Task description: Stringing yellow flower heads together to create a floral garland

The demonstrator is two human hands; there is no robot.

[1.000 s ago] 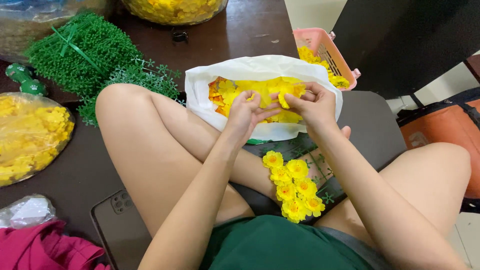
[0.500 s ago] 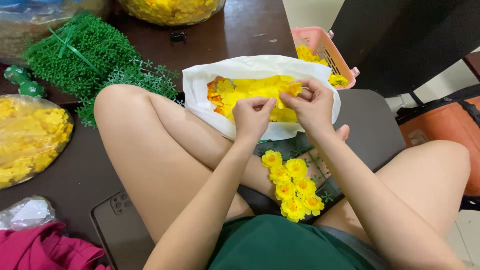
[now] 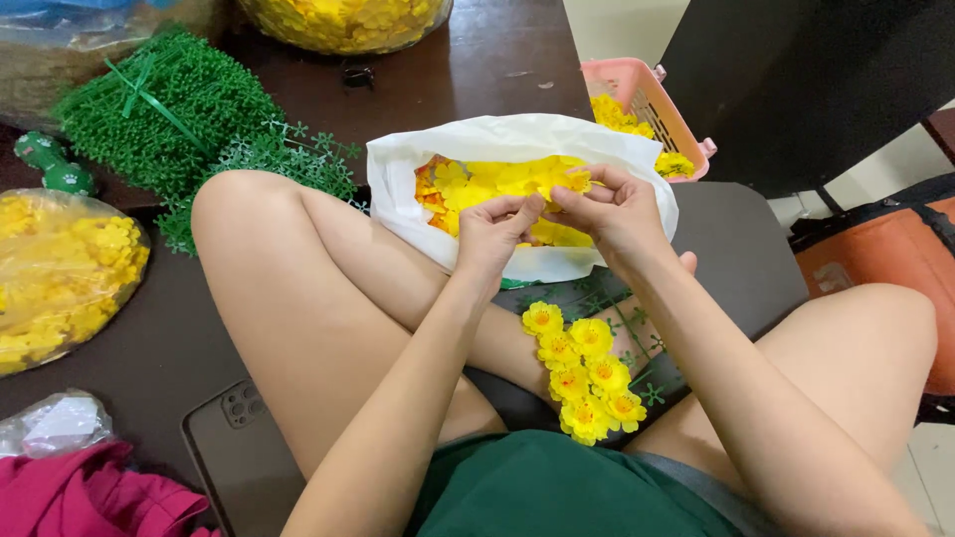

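My left hand (image 3: 494, 231) and my right hand (image 3: 609, 209) meet fingertip to fingertip over a white plastic bag (image 3: 517, 139) full of loose yellow fabric flowers (image 3: 477, 184). Together they pinch one small yellow flower (image 3: 570, 180) at the bag's mouth. The bag rests against my crossed legs. Below my hands, a green plastic stem strip with several yellow flowers fitted on it (image 3: 582, 370) lies across my lap.
A pink basket (image 3: 647, 99) with yellow flowers stands behind the bag. Green plastic foliage mats (image 3: 169, 109) lie at the left. A clear bag of yellow flowers (image 3: 60, 278) and a phone (image 3: 239, 447) sit on the dark table; a bowl of flowers (image 3: 348, 20) is at the back.
Both hands have shifted slightly left and drawn closer together over the bag, fingertips now touching around a flower. The bag and the flower strip have not moved.
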